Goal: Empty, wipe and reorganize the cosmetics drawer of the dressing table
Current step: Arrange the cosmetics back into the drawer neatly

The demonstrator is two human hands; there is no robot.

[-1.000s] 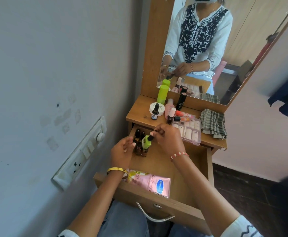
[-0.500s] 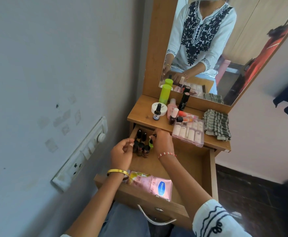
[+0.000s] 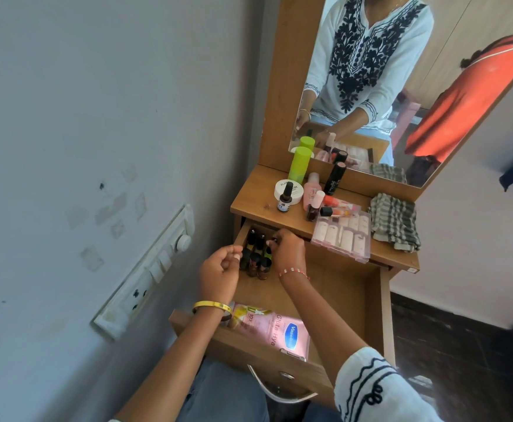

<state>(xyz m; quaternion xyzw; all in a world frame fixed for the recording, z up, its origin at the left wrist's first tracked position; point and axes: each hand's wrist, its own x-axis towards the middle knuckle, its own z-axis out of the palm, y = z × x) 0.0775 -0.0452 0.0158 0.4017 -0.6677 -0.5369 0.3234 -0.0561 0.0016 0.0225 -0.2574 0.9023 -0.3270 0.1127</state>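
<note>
Right hand [image 3: 288,249] pinches green bottle [image 3: 268,252] among drawer's [image 3: 374,300] back-left bottles

The right hand [image 3: 288,249] hides most of the green bottle [image 3: 268,252]; its fingers' grip is unclear.

One head-worn view looks steeply down, close over the open drawer [image 3: 368,303].

"Vaseline" logo and "Gluta Hya" on pink sachet [image 3: 275,332] in drawer [image 3: 352,296]
</note>
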